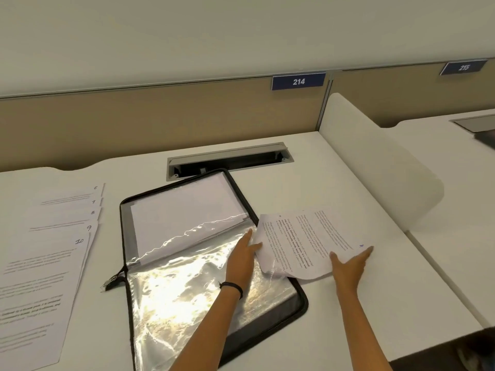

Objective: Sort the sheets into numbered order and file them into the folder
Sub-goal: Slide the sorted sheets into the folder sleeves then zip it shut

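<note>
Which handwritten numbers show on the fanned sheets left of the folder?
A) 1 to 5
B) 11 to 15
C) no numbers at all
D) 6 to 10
D: the sheets left of the folder carry 6, 7, 8, 9 and 10 at their top right corners.

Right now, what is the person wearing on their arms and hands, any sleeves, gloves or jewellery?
Both forearms are bare, with no sleeves in view and no gloves. The left hand has a thin dark band round its wrist. The right hand and its wrist are bare, and no rings show on the fingers.
</note>
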